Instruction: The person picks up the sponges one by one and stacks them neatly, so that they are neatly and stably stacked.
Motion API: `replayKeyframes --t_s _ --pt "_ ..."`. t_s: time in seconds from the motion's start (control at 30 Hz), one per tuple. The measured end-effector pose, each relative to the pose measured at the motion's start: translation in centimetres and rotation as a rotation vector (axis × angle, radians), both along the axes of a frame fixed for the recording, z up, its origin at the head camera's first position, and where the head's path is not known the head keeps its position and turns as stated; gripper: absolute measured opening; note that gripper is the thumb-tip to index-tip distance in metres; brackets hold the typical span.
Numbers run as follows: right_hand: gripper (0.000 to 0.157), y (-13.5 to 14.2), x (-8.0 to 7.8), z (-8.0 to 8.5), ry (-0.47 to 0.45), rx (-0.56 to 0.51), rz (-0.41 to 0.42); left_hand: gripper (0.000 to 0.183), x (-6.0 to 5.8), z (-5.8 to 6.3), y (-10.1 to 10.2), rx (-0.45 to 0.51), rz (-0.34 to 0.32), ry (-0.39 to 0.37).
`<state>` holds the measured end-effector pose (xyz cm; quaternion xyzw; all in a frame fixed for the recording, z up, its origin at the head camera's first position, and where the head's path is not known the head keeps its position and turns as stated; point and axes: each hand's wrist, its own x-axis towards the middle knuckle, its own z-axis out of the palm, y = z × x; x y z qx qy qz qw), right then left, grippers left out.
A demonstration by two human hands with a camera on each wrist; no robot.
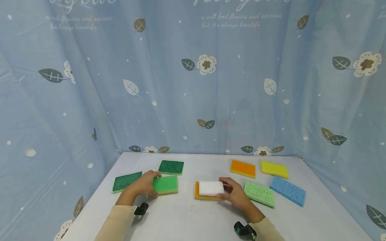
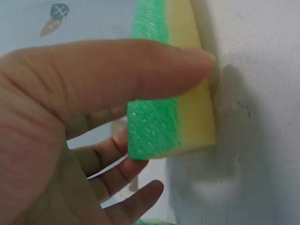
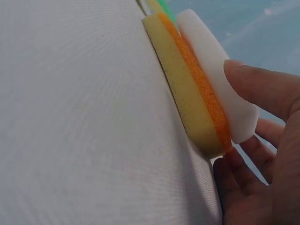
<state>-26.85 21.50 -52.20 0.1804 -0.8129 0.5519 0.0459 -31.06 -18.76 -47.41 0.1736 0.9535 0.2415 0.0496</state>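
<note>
While our left hand (image 1: 147, 184) grips a green-and-yellow scouring sponge (image 1: 166, 184), our right hand (image 1: 237, 196) pinches a white foam sponge (image 1: 210, 188) at its three o'clock, an orange-and-yellow scouring sponge (image 3: 191, 91) directly beneath the white

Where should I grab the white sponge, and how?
I'd try pinching the white sponge by its long sides near the right end, coming from the right. It's over the orange-and-yellow sponge, so those sides are raised off the table.
</note>
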Motion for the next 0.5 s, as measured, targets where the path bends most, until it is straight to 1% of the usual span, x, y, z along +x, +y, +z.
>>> replayKeyframes --t_s 0.13,0.2,0.37,0.5 --pt "0.064 -0.4 0.9 1.5 -0.011 -0.019 0.026 0.072 0.1 0.1 0.1 0.05 -0.01 0.022" --pt "0.063 -0.4 1.2 2.0 -0.013 -0.008 0.03 0.071 0.0 0.3 0.4 0.067 -0.023 0.044" --pt "0.062 -0.5 1.3 2.3 -0.016 0.011 0.017 0.072 0.3 1.1 1.5 0.118 -0.069 0.096" --pt "0.062 -0.3 1.3 2.2 -0.016 0.021 0.016 0.074 0.9 1.8 2.9 0.147 -0.106 0.106"
